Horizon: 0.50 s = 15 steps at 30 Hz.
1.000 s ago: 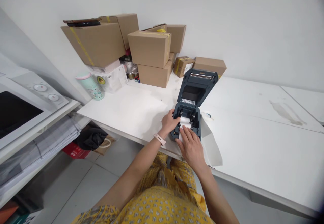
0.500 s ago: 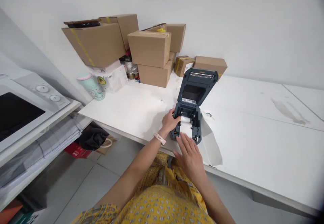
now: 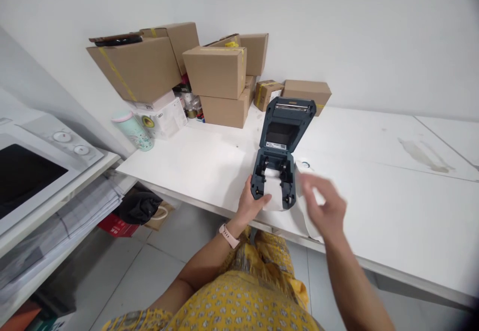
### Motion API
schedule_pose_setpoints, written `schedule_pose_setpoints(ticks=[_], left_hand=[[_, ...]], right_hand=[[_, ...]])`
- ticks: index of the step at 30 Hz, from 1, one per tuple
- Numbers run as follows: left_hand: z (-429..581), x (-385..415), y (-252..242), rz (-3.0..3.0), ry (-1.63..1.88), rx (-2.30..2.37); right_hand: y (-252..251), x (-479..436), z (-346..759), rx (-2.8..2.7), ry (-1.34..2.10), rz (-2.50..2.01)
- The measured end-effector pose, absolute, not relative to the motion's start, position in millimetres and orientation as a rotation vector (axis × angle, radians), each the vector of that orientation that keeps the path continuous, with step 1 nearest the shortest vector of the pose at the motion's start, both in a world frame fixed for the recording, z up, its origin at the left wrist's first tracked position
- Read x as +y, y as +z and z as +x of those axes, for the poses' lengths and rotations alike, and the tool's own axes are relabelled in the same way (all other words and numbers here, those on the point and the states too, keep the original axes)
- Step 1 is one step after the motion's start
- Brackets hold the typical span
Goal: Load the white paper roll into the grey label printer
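Observation:
A dark label printer [image 3: 257, 164] stands near the table's front edge with its lid [image 3: 286, 124] raised. White label paper [image 3: 273, 191] runs from its inside out over the front lip. My left hand [image 3: 251, 202] grips the printer's left front corner, its thumb pressing on the paper and its other fingers along the side. To the right of the printer, my right hand [image 3: 327, 206] is in the air, smeared by motion, with its fingers bent; whether anything is in it cannot be made out. Below that hand lies a loose strip of white backing paper [image 3: 300, 211].
Cardboard boxes [image 3: 215, 74] are stacked along the wall. A mint tumbler [image 3: 133, 130] and a white carton [image 3: 164, 119] stand at the table's left end. A microwave [image 3: 41, 159] sits on a shelf at the left. The white table [image 3: 374, 196] extends rightward.
My right hand has left the paper at the printer's front and moved right and up. My left hand has slid from the printer's left side to its front corner, thumb onto the paper.

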<state>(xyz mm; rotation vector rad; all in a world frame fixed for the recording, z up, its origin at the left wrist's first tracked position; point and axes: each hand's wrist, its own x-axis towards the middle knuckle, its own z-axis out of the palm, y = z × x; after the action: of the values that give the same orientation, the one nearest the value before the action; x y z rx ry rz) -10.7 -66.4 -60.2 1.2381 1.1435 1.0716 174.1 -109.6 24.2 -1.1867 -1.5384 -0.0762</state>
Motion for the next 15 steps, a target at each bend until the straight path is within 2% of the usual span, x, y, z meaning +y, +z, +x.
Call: schedule_pose_setpoints(ticks=[3,9,12,15], left_hand=[[-11.0,-67.2,-63.1,1.188,1.066,1.044],[-10.6,-78.3,-72.7,1.033,1.068,0.881],[-12.3,-81.2,-75.5,1.069,1.076,0.873],[-15.5,-81.7,-75.2,1.165,1.066,0.925]], right_hand=[[65.3,-42.2,215.2,-1.349,-0.115,-1.319],[107.1,91.3,247.8,-1.331,0.34,-1.341],[107.7,101.5,239.0,-1.339,0.37,-1.337],[99.2,66.7,226.9,-1.343,0.277,-1.298]])
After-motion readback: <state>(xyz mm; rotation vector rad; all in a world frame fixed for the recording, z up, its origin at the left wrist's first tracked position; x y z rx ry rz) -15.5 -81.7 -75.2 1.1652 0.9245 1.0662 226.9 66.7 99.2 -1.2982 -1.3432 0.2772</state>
